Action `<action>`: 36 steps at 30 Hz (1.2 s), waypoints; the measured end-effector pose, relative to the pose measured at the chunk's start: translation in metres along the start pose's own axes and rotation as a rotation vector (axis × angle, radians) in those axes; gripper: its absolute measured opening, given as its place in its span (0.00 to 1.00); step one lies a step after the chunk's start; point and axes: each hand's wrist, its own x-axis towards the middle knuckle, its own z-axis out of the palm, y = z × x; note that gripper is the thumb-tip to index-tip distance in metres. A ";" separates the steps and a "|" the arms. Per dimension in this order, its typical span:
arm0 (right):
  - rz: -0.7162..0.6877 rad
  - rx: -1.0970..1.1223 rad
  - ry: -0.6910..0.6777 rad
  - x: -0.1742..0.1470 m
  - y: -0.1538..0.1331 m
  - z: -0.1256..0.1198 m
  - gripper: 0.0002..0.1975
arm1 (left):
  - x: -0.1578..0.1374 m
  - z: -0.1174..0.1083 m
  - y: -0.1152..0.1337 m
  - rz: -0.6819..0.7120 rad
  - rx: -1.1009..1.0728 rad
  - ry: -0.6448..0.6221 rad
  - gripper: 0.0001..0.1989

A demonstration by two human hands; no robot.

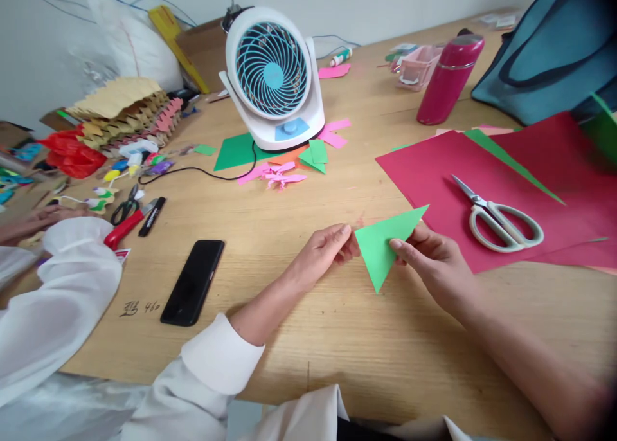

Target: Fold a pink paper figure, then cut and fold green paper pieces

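A green paper folded into a triangle [382,243] is held just above the wooden table [337,338]. My left hand [322,253] pinches its left corner between thumb and fingers. My right hand [434,264] grips its right side, with the index finger lying across the paper. The triangle's long tip points up and right over the edge of a red paper sheet [434,177]. White-handled scissors [501,221] lie on that red sheet, just right of my right hand.
A black phone [193,290] lies left of my left arm. A white and blue desk fan [274,74] stands behind, amid paper scraps. A magenta bottle [450,78], a teal bag [549,49], a marker [152,216] and another person's sleeve [72,261] are around.
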 end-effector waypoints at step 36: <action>0.027 0.348 -0.090 0.001 0.017 0.008 0.22 | 0.005 0.015 -0.011 -0.044 -0.740 0.124 0.15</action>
